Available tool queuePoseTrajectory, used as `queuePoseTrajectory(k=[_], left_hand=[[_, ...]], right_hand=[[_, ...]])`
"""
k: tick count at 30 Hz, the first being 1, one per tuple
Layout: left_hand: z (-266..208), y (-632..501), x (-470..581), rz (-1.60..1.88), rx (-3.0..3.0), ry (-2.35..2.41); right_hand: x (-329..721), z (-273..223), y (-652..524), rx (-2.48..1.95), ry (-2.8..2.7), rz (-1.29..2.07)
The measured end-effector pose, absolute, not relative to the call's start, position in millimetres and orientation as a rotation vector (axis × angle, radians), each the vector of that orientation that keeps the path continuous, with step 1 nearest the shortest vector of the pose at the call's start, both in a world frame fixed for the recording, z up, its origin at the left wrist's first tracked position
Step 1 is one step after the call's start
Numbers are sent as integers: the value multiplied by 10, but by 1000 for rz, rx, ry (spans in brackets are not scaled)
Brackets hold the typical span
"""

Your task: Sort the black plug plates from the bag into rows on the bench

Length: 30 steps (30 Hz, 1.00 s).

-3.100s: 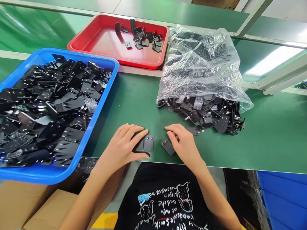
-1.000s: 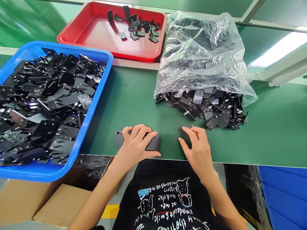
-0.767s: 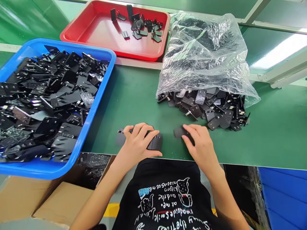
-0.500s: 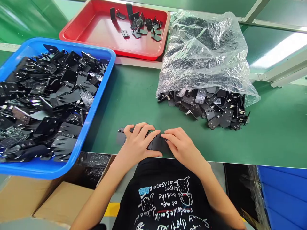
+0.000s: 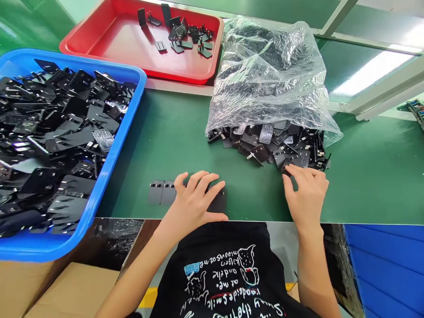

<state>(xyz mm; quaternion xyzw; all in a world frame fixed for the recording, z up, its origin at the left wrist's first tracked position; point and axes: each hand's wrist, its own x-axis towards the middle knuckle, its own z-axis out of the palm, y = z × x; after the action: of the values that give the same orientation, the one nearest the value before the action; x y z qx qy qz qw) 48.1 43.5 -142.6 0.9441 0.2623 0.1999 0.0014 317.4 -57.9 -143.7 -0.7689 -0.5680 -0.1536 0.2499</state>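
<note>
Some of it's done, but I'd say there's loads left. The done bit is a row [image 5: 168, 194] of black plates on the bench [image 5: 179, 128]. The left hand [image 5: 195, 198] is spread over it, fingers arched and apart. Two plates sit side by side out at its 9 o'clock and a darker one pokes out at 3; no idea how many are hidden under the hand.

Right hand [image 5: 303, 190] is at the left one's 3 o'clock, thumb and forefinger at the near edge of the heap [image 5: 259, 153]. Can't tell if it's actually pinching a plate.

From the left hand, that heap is at 2 o'clock, all jumbled, spilling out of a bulky bag [image 5: 268, 79] at 1. Blue tub [image 5: 113, 154] at 10 is piled up, red tray [image 5: 132, 48] at 11 has just a handful. Can't say if those two are finished or waiting.
</note>
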Motion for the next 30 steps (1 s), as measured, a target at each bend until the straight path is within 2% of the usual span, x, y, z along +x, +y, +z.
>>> queuePoseTrajectory(k=[3,7,9,12,17,19,26,30], left_hand=[[-1437,433,518,604,2957,822],[-1431,440,521,611,2957,816],[-1427,437,520,624,2964,809],[-1417,418,525,656,2985,809],[-1397,374,566,644,2983,787],[-1398,372,594,626,2971,760],[-1429,412,632,578,2973,762],[-1431,411,619,602,2991,796]], right_hand=[[3027,-1372,-618,-1898,-1530,-254],[2679,-1257,-538,-1739,-1605,461],[2546,-1248,-440,-1750,-1665,608],[2489,-1280,-315,-1800,-1705,471],[2821,-1381,-320,-1966,-1529,-180],[2966,-1440,-378,-2065,-1522,-294],[2827,-1550,-774,-2038,-1803,-125],[2761,-1536,-809,-1985,-1692,-127]])
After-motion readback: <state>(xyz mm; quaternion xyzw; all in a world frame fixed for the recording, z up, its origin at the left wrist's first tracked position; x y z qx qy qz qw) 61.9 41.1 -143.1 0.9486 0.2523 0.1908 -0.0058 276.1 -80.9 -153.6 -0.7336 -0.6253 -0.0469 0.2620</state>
